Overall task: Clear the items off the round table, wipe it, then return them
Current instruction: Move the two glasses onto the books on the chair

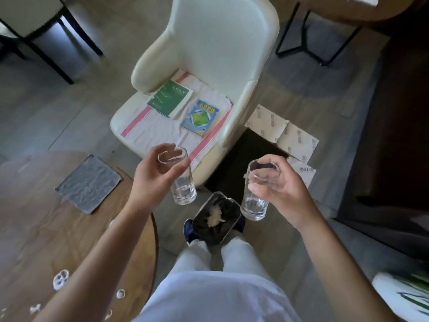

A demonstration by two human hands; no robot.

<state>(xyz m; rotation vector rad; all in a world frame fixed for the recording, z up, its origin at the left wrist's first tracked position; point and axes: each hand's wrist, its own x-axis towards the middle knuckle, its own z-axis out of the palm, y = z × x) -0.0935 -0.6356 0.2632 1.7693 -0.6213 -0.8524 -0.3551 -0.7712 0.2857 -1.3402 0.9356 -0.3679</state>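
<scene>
Grey wood-look floor, round wooden table at lower left, cream armchair straight ahead. On table: grey cloth lying flat near the far edge, plus scattered white foam blobs toward the near edge. On armchair seat: white towel with pink stripes, green book and blue booklet side by side on top of it. Left hand wrapped around rim of clear glass, fingers closed over the top, glass hanging upright off the table, between table edge and chair. Right hand gripping second clear glass the same way by its upper part, upright, above the floor. Both glasses look empty. Small bin with dark liner on floor between the two glasses, something pale inside. Flattened cardboard on floor right of chair.
</scene>
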